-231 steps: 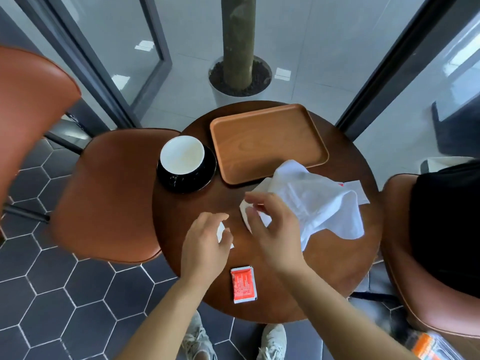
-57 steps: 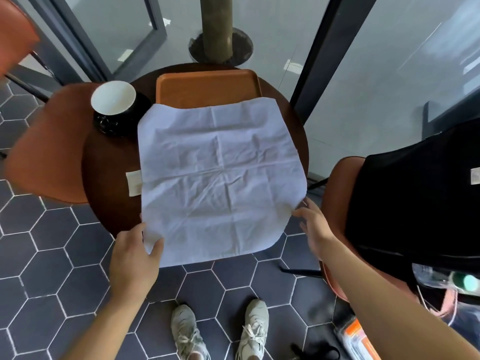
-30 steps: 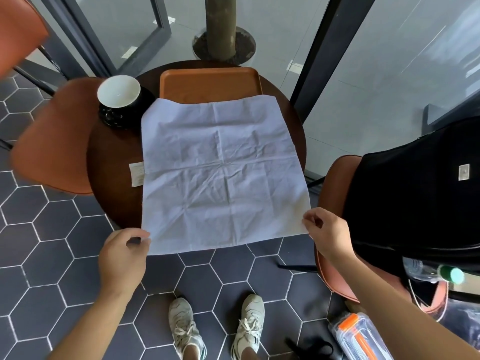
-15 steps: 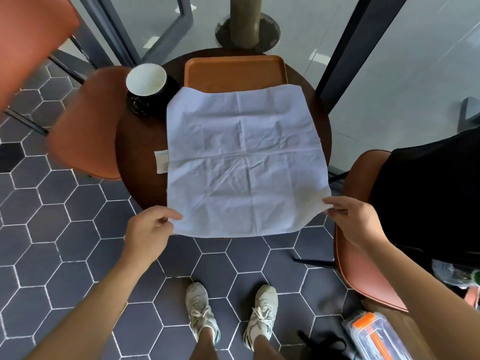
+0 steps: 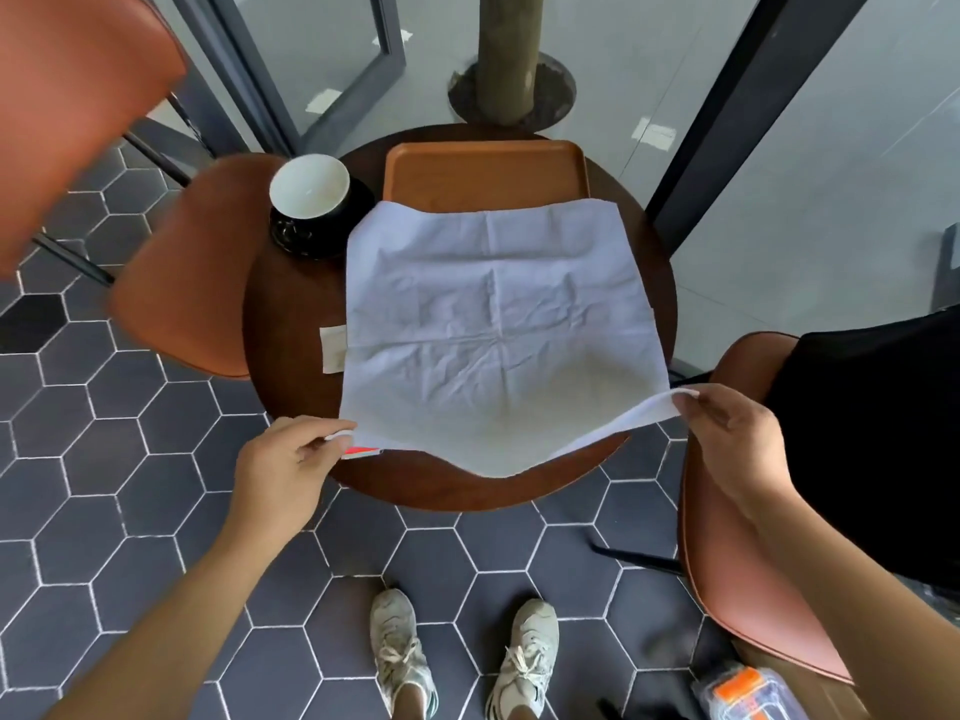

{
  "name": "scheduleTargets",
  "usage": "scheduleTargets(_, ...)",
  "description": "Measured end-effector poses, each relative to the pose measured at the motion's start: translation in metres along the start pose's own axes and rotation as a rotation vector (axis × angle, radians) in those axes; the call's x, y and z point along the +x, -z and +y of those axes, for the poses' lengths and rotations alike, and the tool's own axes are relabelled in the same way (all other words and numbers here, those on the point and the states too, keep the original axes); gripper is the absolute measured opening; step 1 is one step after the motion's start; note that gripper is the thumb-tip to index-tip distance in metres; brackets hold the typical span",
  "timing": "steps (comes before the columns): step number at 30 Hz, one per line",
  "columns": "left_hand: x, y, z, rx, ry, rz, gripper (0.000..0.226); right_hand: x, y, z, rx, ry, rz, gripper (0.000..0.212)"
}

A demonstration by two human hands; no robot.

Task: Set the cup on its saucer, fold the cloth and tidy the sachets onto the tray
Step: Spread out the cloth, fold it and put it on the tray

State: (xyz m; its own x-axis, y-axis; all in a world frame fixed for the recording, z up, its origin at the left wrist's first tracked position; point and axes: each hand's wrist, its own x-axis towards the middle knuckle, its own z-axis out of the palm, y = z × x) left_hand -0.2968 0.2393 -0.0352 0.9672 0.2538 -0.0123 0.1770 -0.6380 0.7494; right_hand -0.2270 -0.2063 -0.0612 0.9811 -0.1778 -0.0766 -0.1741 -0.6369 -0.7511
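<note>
A creased white cloth [image 5: 498,324] lies spread over the round dark table [image 5: 291,324], its far edge overlapping the near rim of the wooden tray [image 5: 485,171]. My left hand [image 5: 288,459] pinches the cloth's near left corner and my right hand [image 5: 727,433] pinches the near right corner, both lifted slightly. The near edge sags between them. A white cup [image 5: 310,186] stands on its black saucer [image 5: 311,236] at the table's far left. A pale sachet [image 5: 332,349] peeks out at the cloth's left edge. A red sachet [image 5: 362,451] shows under the left corner.
Orange-brown chairs stand to the left [image 5: 187,283] and right [image 5: 727,563]; a black bag [image 5: 872,449] rests on the right one. A potted tree trunk [image 5: 509,54] rises behind the table. My shoes [image 5: 457,662] are on the hexagon-tiled floor. A clear box [image 5: 748,693] lies at bottom right.
My view has moved closer over the table. Both hands have carried the cloth's near corners up and forward, so the near edge sags and the red sachet shows.
</note>
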Motion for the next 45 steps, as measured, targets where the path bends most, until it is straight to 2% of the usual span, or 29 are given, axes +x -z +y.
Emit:
scheduleTargets(4,0.021,0.001,0.013,-0.236,0.190,0.105,0.034,0.027,0.005,-0.020,0.007,0.001,0.032,0.009)
scheduleTargets(6,0.035,0.003,0.019,-0.290,0.220,0.150,0.034,0.039,0.008,-0.030,0.021,0.018,0.052,0.009)
scheduleTargets(12,0.082,0.003,0.026,-0.286,0.197,0.236,0.034,0.087,0.002,-0.060,0.025,0.054,0.051,0.019)
scheduleTargets(17,0.134,-0.002,0.021,-0.361,0.177,0.242,0.026,0.137,-0.025,-0.088,-0.038,-0.001,0.093,0.020)
scheduleTargets(20,0.167,-0.005,0.022,-0.355,0.154,0.255,0.033,0.163,-0.037,-0.099,-0.082,-0.035,0.108,0.013)
scheduleTargets(22,0.191,-0.008,0.024,-0.333,0.152,0.249,0.030,0.178,-0.042,-0.102,-0.133,-0.055,0.103,0.017)
scheduleTargets(25,0.220,-0.013,0.031,-0.241,0.129,0.257,0.010,0.201,-0.047,-0.107,-0.170,-0.101,0.101,0.019)
scheduleTargets(29,0.248,-0.019,0.044,-0.057,0.019,0.289,0.007,0.228,-0.051,-0.107,-0.165,-0.146,0.115,0.013)
scheduleTargets(33,0.274,-0.029,0.049,0.168,-0.022,0.270,0.020,0.257,-0.058,-0.100,-0.169,-0.160,0.085,0.019)
scheduleTargets(37,0.285,-0.038,0.056,0.416,-0.070,0.232,0.016,0.285,-0.070,-0.091,-0.172,-0.179,0.021,0.026)
scheduleTargets(40,0.280,-0.044,0.062,0.563,-0.081,0.175,0.033,0.295,-0.076,-0.081,-0.266,-0.161,-0.033,0.028)
scheduleTargets(43,0.261,-0.046,0.060,0.605,-0.147,0.226,0.033,0.293,-0.074,-0.075,-0.248,-0.154,-0.009,0.005)
scheduleTargets(45,0.246,-0.045,0.054,0.518,-0.079,0.255,0.027,0.283,-0.068,-0.074,-0.219,-0.121,0.025,0.013)
